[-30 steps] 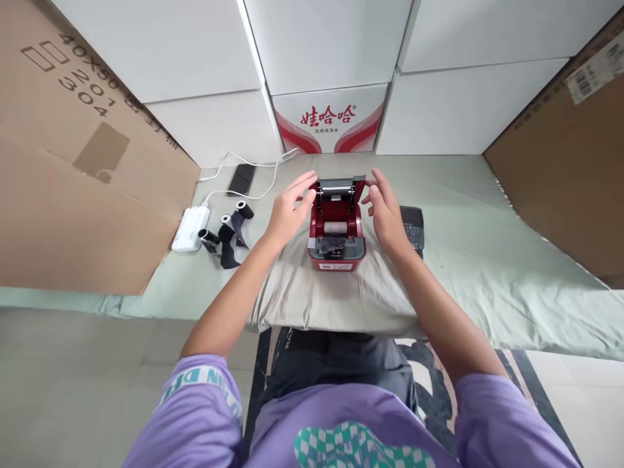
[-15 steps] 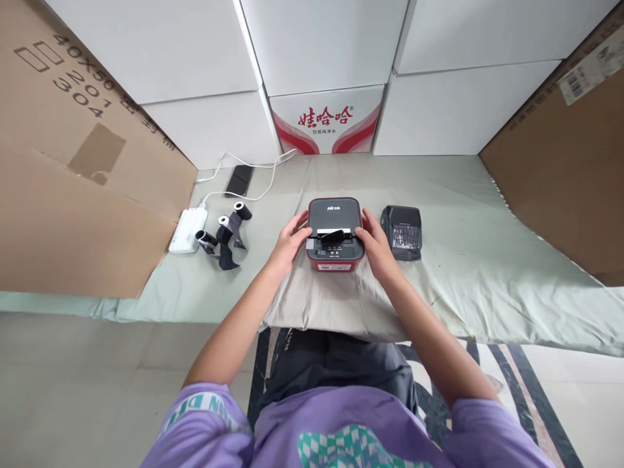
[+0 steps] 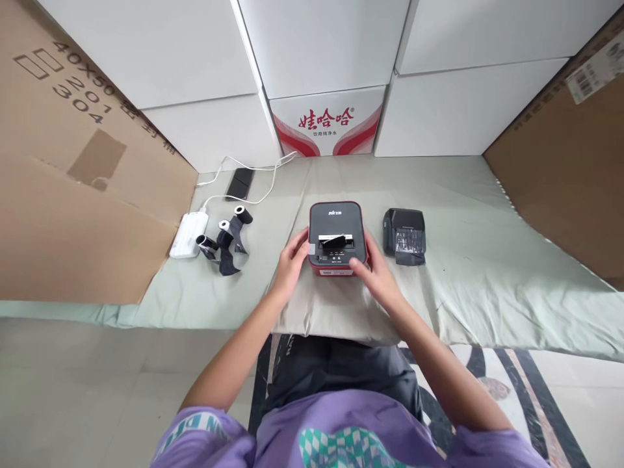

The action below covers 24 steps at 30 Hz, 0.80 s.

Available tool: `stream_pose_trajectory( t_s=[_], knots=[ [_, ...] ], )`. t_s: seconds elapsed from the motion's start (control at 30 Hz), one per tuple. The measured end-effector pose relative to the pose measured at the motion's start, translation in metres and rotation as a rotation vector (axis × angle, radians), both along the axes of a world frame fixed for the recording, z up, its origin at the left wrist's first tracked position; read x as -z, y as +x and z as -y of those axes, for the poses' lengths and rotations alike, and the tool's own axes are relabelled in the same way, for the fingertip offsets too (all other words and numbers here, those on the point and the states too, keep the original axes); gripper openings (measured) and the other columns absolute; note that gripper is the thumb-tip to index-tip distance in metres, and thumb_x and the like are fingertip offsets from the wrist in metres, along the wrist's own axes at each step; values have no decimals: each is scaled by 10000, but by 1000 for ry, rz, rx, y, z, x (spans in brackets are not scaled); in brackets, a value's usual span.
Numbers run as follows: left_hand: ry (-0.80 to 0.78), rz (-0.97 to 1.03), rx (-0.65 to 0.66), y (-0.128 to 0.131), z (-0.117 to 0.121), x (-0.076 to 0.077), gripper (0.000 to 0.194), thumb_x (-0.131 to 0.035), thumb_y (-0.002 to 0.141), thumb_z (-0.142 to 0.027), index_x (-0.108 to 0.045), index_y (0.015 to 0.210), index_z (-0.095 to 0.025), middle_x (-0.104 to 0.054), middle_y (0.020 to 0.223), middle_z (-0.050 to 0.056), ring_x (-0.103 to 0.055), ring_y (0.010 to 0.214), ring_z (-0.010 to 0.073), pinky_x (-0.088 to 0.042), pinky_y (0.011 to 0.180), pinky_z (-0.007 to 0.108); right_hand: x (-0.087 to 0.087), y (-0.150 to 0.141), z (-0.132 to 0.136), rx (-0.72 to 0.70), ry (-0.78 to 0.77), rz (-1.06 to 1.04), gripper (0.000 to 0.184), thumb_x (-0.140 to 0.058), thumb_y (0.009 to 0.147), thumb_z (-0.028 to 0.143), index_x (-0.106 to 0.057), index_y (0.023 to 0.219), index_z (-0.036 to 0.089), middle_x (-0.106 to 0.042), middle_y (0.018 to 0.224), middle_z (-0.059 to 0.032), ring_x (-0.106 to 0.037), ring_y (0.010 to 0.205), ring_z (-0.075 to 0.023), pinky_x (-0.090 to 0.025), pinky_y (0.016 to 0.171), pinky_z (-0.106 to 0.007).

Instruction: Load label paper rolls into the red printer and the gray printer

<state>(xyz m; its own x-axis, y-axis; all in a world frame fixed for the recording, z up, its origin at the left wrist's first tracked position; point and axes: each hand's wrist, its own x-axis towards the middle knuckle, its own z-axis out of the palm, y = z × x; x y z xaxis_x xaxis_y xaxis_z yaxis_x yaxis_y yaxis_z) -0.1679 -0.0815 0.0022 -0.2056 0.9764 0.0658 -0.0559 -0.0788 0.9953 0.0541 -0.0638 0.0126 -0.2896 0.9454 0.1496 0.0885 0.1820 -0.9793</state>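
Observation:
A small red and black receipt printer (image 3: 336, 221) sits on the cloth-covered table in front of me. From its top slot sticks a short black strip of paper (image 3: 335, 242). My left hand (image 3: 291, 260) grips the printer's left side, with the thumb along the edge. On the other side, my right hand (image 3: 376, 272) holds the right side, its thumb at the front right corner of the top. Some fingers of both hands are hidden by the casing. Just right of my right hand lies a second, black printer (image 3: 404, 226) with a dark printed strip (image 3: 409, 244) on it.
Several small rolls of black paper (image 3: 227, 240) lie at the left, partly unrolled. Near them are a white power bank (image 3: 189, 235), a white cable (image 3: 263, 194) and a black phone (image 3: 240, 184). White boxes (image 3: 325, 123) wall the back; brown cartons (image 3: 73, 214) stand at both sides.
Both thumbs have come away from the slot's ends. My right thumb has slid toward me to the front corner, and my left thumb has dropped to the side edge.

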Motion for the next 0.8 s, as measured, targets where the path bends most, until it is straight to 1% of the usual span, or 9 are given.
stream_pose_trajectory(
  t_s=[0.07, 0.13, 0.23, 0.37, 0.43, 0.53, 0.6, 0.67, 0.8],
  knots=[
    [34, -47, 22, 4, 13, 6, 573, -622, 978, -559, -623, 1478, -280, -545, 1609, 45, -434, 1548, 290, -320, 1309, 448, 2, 6, 13, -67, 75, 109, 1035, -763, 852, 610, -251, 1682, 265, -342, 1727, -115, -348, 1591, -365, -317, 1305, -575],
    [57, -50, 55, 7, 21, 9, 587, -587, 999, -570, -581, 1522, -303, -493, 1648, 25, -379, 1582, 280, -281, 1332, 442, 6, 9, 19, -76, 135, 194, 1090, -783, 842, 590, -194, 1697, 256, -319, 1734, -135, -333, 1596, -379, -312, 1299, -602],
    [74, -44, 89, 10, 23, 10, 585, -565, 1015, -558, -552, 1546, -315, -449, 1676, 11, -331, 1604, 273, -254, 1345, 438, 7, 8, 18, -11, 198, 257, 979, -742, 889, 551, -244, 1680, 258, -397, 1693, -147, -407, 1557, -376, -378, 1259, -602],
    [69, -50, 110, 11, 21, 6, 603, -583, 1005, -541, -542, 1556, -298, -441, 1681, 19, -319, 1609, 284, -237, 1350, 450, -2, 5, 12, 29, 239, 304, 869, -726, 912, 488, -320, 1643, 251, -531, 1592, -161, -555, 1436, -385, -498, 1154, -575],
    [63, -47, 110, 12, 21, 4, 596, -589, 1000, -529, -552, 1547, -296, -452, 1675, 24, -326, 1606, 286, -237, 1348, 449, -6, 4, 12, 25, 252, 318, 862, -739, 903, 477, -338, 1630, 244, -569, 1551, -166, -586, 1399, -393, -516, 1127, -571],
    [56, -30, 96, 12, 22, 3, 560, -593, 995, -486, -581, 1522, -295, -495, 1648, 24, -363, 1590, 275, -249, 1340, 429, -9, 3, 12, 21, 268, 325, 853, -758, 887, 482, -364, 1608, 253, -583, 1531, -166, -582, 1396, -406, -507, 1127, -588],
    [55, -20, 70, 9, 19, 0, 555, -602, 981, -456, -594, 1509, -289, -532, 1621, 24, -393, 1574, 269, -273, 1327, 419, -11, -1, 7, 2, 281, 316, 819, -752, 890, 468, -381, 1591, 263, -591, 1519, -159, -584, 1389, -404, -505, 1123, -596],
    [62, -18, 28, 4, 11, -5, 558, -603, 961, -442, -606, 1495, -281, -573, 1585, 26, -420, 1557, 269, -321, 1300, 410, -15, -10, -3, -17, 301, 301, 797, -747, 890, 443, -391, 1578, 258, -597, 1506, -161, -583, 1385, -401, -500, 1125, -595],
    [125, -9, -64, -11, -17, -24, 495, -557, 931, -407, -681, 1387, -258, -677, 1452, 24, -511, 1484, 262, -408, 1234, 376, -26, -37, -35, -47, 337, 245, 788, -752, 873, 400, -400, 1557, 228, -606, 1489, -168, -594, 1363, -379, -503, 1127, -553]
  ],
)
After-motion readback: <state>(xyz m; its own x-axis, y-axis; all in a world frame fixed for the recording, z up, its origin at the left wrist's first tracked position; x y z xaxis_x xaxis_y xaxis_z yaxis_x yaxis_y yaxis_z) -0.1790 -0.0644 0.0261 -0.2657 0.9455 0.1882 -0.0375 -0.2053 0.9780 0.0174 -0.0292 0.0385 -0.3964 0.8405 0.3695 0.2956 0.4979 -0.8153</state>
